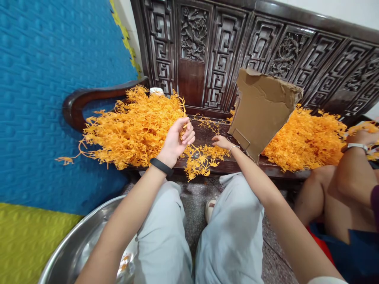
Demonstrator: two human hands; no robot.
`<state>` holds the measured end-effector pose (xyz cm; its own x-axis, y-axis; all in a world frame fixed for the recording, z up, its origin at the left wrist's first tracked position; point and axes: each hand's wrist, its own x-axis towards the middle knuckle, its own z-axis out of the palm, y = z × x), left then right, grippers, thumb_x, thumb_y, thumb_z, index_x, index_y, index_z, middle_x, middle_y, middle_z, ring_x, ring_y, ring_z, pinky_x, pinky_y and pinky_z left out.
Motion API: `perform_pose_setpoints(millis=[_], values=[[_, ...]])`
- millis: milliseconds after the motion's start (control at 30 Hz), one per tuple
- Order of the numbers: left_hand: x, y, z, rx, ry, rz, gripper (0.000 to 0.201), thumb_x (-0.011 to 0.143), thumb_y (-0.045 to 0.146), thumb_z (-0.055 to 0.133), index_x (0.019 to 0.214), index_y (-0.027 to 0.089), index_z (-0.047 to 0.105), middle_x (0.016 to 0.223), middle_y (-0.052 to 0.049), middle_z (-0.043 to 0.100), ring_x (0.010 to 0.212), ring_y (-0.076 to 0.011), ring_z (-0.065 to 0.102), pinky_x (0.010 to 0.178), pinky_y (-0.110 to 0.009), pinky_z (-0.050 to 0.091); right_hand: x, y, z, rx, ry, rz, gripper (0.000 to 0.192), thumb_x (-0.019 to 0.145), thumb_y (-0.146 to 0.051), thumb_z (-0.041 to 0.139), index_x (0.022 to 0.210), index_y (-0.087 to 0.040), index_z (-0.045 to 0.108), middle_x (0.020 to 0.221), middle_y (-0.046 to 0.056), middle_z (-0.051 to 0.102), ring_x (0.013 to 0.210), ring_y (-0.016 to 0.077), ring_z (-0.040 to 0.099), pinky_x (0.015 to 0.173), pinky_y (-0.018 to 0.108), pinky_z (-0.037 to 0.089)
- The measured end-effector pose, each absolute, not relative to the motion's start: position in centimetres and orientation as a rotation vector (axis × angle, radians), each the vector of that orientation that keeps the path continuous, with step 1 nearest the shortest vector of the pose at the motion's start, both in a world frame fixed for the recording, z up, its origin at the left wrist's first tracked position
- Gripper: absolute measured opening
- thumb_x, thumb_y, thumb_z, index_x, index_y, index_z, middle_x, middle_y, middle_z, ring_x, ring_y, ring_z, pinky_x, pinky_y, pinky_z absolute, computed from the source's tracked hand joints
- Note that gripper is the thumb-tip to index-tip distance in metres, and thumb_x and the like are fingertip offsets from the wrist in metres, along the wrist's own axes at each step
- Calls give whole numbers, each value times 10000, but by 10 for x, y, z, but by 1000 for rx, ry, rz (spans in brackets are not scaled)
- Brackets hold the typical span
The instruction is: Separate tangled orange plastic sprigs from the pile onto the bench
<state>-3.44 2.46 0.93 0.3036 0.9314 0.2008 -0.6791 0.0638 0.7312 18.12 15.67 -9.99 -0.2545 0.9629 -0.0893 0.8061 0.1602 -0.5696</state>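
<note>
The grip of the left hand (177, 140) is pressed together: its fingers curl in and pinch a thin orange sprig (186, 127) at the edge of the big orange pile (133, 126) on the left of the dark wooden worktop (207, 136). What exactly sits between the fingertips is hard to make out, since the curled fingers cover it. The left forearm rises from the lower left, wrist bent, with a black band (160, 166) around it. The right hand (222, 142) lies low and flat on the worktop, fingers loosely spread, resting on loose orange sprigs (201, 157) that spill over the front edge; whether it holds any of them cannot be told. A thin bracelet circles its wrist. A torn cardboard sheet (262, 112) stands tilted just beside that hand and hides part of a second orange pile (304, 142) behind it. At the right border another person's arm (355, 157) with a wristwatch is cut off by the frame. A metal basin (74, 244) at the lower left is partly hidden by the left arm and leg.
</note>
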Motion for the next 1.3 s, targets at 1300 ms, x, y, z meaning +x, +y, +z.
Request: perform_pose_setpoints(millis=[1300], values=[[18, -8, -14, 740, 392, 1066, 117, 768, 91, 534, 755, 168, 622, 787, -13, 640, 687, -114, 586, 645, -261, 519, 119, 23, 29, -120, -1093, 1747, 525, 706, -752, 400, 631, -235, 449, 539, -6, 391, 617, 179, 467, 665, 365, 468]])
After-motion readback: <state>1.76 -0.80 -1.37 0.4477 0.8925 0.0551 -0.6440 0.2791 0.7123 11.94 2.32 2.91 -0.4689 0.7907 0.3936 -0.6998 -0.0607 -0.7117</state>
